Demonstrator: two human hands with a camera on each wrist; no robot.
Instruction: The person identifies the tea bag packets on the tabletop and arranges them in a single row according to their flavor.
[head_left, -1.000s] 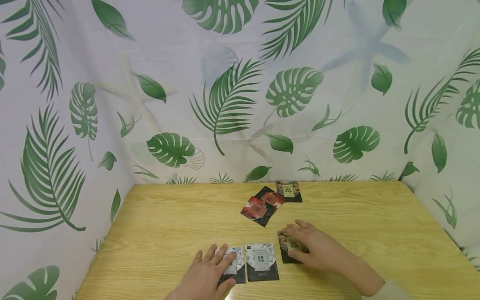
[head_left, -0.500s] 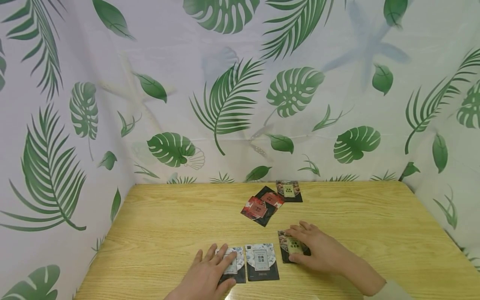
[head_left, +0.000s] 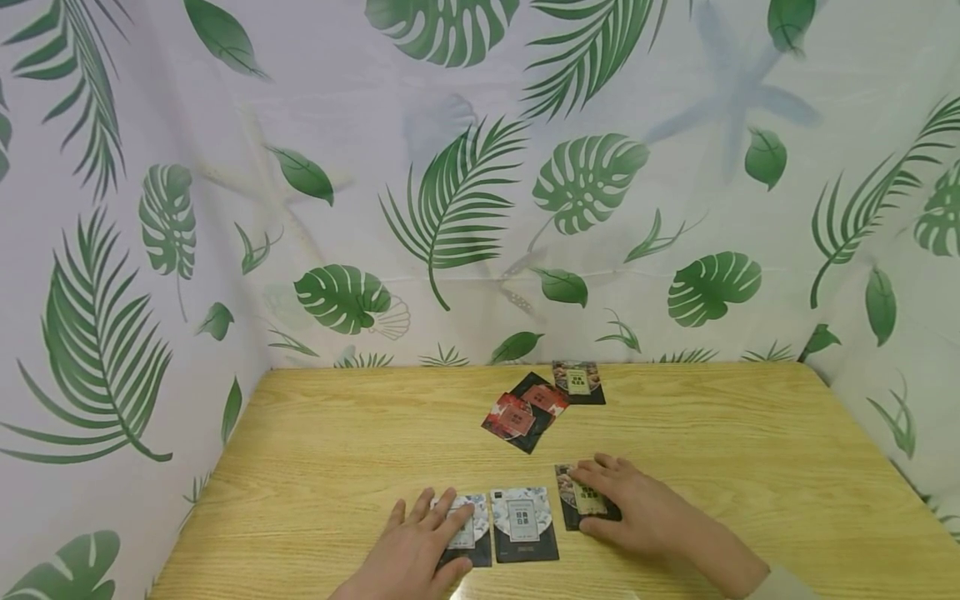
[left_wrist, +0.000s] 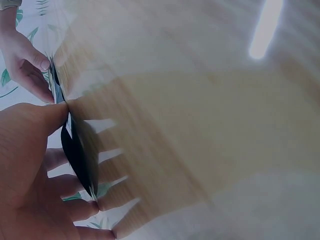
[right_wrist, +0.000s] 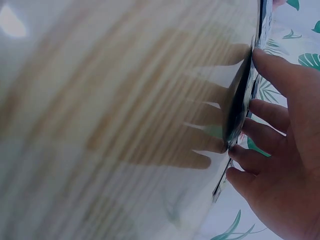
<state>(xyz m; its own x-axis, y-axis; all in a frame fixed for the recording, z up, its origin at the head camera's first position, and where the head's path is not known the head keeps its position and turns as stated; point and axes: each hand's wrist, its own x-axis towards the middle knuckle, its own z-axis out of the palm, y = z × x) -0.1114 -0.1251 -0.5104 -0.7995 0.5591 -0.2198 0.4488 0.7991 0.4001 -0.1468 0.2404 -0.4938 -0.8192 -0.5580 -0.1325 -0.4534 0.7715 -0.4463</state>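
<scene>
My left hand (head_left: 411, 543) rests with spread fingers on a flat white-and-black tea packet (head_left: 478, 527) at the near side of the table. Beside it, a matching white-and-black packet (head_left: 523, 525) lies face up between the hands. My right hand (head_left: 643, 510) touches a dark packet with a yellowish label (head_left: 591, 502), its fingers over the right part and its thumb at the lower edge. The left wrist view shows the left packet's dark edge (left_wrist: 79, 159) under thumb and fingers. In the right wrist view the packet (right_wrist: 240, 100) lies along the right fingertips.
Farther back on the wooden table (head_left: 337, 433), two overlapping red-and-black packets (head_left: 517, 421) lie askew. Another dark packet with a yellowish label (head_left: 577, 382) touches the table's back edge. Leaf-patterned cloth (head_left: 465, 325) stands behind and on both sides.
My right hand has slid slightly toward me, and the dark packet under it has shifted a little the same way. The left hand and the other packets stay put.
</scene>
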